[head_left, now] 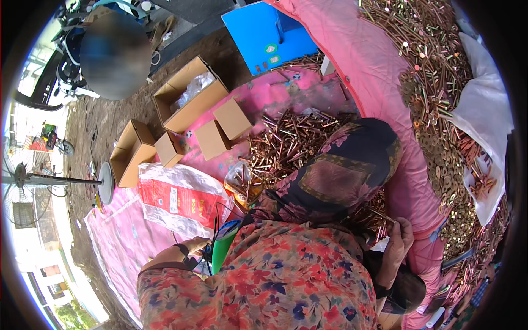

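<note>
My right hand (400,240) is raised beside my bent knee, thumb and fingers pinching what looks like a thin copper-coloured bolt (385,216). On the left, my left hand (196,244), with a dark band at the wrist, has its fingers curled at a black object (207,252) whose kind I cannot make out. A green container (223,251) stands right beside that hand. My knee, under dark flowered cloth (344,170), partly hides a large heap of copper-coloured bolts (286,144).
Cardboard boxes (190,93) stand beyond a red-and-white sack (184,198) on a pink sheet (124,231). More bolts (434,38) and flat washers (440,165) lie past a pink quilt (404,165). A blue panel (256,36) is at the back, a pedestal fan (22,175) far left.
</note>
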### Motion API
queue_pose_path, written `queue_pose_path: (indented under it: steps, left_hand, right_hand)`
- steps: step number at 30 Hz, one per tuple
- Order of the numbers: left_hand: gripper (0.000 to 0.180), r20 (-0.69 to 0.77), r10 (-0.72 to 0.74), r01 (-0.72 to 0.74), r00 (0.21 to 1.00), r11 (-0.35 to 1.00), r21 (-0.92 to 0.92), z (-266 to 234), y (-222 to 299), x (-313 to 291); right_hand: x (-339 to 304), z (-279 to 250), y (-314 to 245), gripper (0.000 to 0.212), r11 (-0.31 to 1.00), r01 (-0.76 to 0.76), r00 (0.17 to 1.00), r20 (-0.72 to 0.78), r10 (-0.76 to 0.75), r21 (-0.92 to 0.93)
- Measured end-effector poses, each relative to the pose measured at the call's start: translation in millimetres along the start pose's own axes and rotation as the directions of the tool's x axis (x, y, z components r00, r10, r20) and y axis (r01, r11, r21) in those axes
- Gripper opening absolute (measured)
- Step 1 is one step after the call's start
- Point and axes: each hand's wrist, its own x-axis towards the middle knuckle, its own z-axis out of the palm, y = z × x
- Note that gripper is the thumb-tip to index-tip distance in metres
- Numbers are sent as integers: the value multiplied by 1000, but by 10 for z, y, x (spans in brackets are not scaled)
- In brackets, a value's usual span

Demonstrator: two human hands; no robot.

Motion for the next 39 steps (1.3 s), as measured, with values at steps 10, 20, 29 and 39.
queue_pose_path:
  steps: [10, 20, 29, 39]
  left_hand:
    - [42, 78, 205, -209, 976, 977, 39, -17, -97, 59]
    - [21, -455, 733, -151, 506, 595, 790, -511, 531, 105]
    - [17, -81, 921, -847, -380, -311, 432, 1496, 4096, -2236]
    - [24, 757, 637, -901, -147, -402, 164, 3741, 4756, -2731]
  right_hand:
    - [-24, 20, -2, 15, 998, -2, 1000, -31, 4, 57]
    - [11, 18, -220, 12, 993, -5, 997, -77, 15, 118]
    - [114, -39, -723, 13, 912, 183, 971, -215, -108, 367]
    - [251, -198, -1135, 14, 797, 397, 897, -378, -231, 455]
